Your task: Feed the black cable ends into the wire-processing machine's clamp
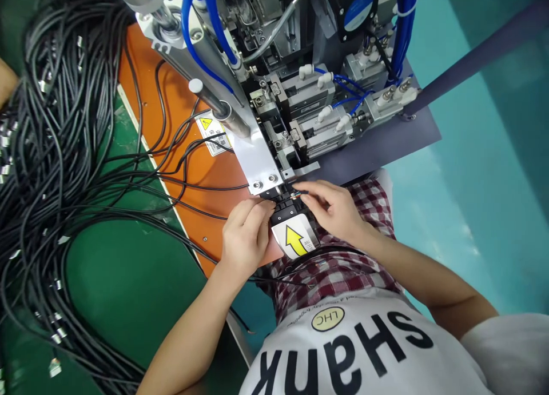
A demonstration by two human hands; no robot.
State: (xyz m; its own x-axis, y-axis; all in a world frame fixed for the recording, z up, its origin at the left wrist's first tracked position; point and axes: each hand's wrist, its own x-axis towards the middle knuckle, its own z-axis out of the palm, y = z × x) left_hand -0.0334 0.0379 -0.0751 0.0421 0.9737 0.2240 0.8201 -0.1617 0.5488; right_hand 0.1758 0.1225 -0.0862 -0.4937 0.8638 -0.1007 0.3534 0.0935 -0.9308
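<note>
My left hand (246, 232) is closed on a black cable at the front edge of the machine (263, 166), fingertips pinched together. Facing it, my right hand (332, 209) pinches the thin coloured wires (299, 195) at the cable's end between thumb and forefinger. The wires lie across a small black fixture (281, 211) between both hands. Just below the fixture is a white label with a yellow arrow (294, 239) pointing toward the machine.
A large heap of black cables (47, 126) with metal connectors covers the green mat (124, 286) at left. Several cables cross the orange board (189, 203). A metal post (214, 100), pneumatic cylinders (317, 106) and blue air hoses (403, 29) rise beyond my hands.
</note>
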